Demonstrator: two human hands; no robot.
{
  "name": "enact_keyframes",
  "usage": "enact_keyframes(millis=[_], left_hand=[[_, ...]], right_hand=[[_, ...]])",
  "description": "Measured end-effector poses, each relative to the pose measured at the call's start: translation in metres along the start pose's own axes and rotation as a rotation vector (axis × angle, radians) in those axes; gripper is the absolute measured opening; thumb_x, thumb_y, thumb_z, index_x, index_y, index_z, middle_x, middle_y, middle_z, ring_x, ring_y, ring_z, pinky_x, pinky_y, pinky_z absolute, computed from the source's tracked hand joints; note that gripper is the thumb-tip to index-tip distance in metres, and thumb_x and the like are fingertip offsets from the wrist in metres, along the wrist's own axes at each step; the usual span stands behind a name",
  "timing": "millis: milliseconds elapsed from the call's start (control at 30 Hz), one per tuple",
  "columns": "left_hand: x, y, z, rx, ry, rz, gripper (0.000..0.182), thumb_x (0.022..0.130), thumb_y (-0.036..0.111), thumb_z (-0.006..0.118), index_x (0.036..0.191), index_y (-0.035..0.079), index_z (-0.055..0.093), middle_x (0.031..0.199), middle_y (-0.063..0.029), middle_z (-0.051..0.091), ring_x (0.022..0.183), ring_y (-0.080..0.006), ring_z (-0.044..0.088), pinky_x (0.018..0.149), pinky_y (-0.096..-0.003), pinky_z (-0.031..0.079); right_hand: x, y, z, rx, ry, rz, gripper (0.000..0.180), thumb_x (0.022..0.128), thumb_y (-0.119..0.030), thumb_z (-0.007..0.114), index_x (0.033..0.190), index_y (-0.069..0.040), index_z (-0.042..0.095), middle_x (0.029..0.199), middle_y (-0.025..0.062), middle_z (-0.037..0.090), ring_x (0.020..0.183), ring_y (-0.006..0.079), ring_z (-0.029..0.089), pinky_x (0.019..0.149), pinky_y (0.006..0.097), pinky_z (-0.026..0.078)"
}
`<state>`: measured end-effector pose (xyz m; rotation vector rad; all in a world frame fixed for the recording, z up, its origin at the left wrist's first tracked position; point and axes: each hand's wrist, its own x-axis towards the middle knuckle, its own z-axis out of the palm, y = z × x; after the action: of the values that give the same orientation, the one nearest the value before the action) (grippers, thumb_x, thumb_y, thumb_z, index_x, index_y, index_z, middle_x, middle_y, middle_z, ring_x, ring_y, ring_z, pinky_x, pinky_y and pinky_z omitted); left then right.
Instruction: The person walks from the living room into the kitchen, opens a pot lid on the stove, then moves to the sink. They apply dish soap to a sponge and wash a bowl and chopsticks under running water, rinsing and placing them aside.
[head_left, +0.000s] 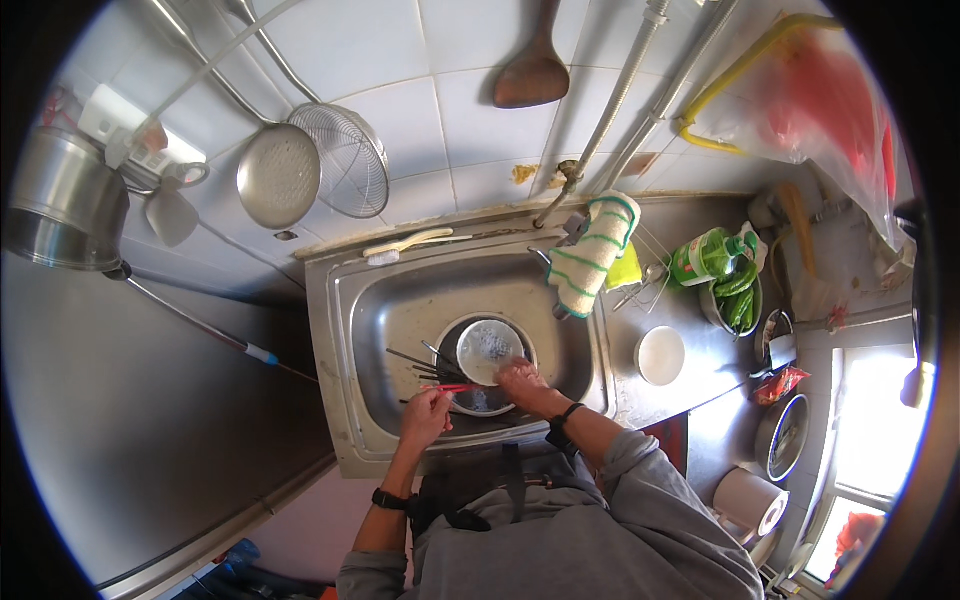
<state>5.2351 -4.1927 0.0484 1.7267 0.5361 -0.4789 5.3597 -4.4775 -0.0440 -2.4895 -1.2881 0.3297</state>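
Observation:
A metal basin (442, 335) sits in the stainless steel sink (397, 300), with a white bowl (480, 337) inside it and some suds in the water. Several dark chopsticks (409, 358) stick out of the basin towards the left. My left hand (426, 417), at the basin's lower left, grips thin red chopsticks (454, 388) that point right. My right hand (523, 384) is at the lower right edge of the white bowl, touching or very near the red chopsticks' far end; its fingers are blurred, and what they hold cannot be made out.
A brush (405, 244) lies on the sink's back ledge. A striped cloth (596, 255) hangs over the faucet. Right on the counter stand a white bowl (660, 355), a green bottle (705, 259) and a bowl of green peppers (739, 304). A skimmer (345, 157) and ladle (279, 176) hang at the wall.

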Motion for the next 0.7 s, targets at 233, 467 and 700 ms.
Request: enact_keyframes(millis=[233,467,700], left_hand=[[0.016,-0.008,0.014,-0.178,0.070,-0.105,0.043,0.118,0.037,0.076,0.135,-0.001,0.070,0.106,-0.0112,0.080,0.086,-0.0199,0.081,0.071,-0.0372,0.069],[0.045,0.018,0.051,-0.579,0.079,-0.338,0.088,0.107,0.049,0.090,0.171,0.009,0.045,0.160,-0.0181,0.062,0.129,-0.0371,0.076,0.093,-0.0601,0.073],[0.030,0.044,0.009,-0.720,-0.026,-0.341,0.075,0.102,0.018,0.066,0.173,0.011,0.042,0.161,-0.0221,0.062,0.140,-0.0493,0.071,0.099,-0.0784,0.068]], right_hand=[[0.019,-0.036,-0.031,0.609,-0.021,0.536,0.035,0.105,-0.039,0.082,0.121,-0.009,0.085,0.112,0.0251,0.085,0.106,0.0499,0.081,0.094,0.0600,0.064],[0.028,-0.093,-0.076,0.865,0.021,0.521,0.042,0.109,-0.043,0.078,0.129,-0.008,0.085,0.114,0.0292,0.083,0.111,0.0535,0.078,0.095,0.0600,0.062],[0.007,-0.052,-0.081,0.450,0.014,-0.138,0.038,0.114,-0.031,0.075,0.143,-0.008,0.076,0.126,0.0197,0.086,0.123,0.0454,0.081,0.107,0.0551,0.066]])
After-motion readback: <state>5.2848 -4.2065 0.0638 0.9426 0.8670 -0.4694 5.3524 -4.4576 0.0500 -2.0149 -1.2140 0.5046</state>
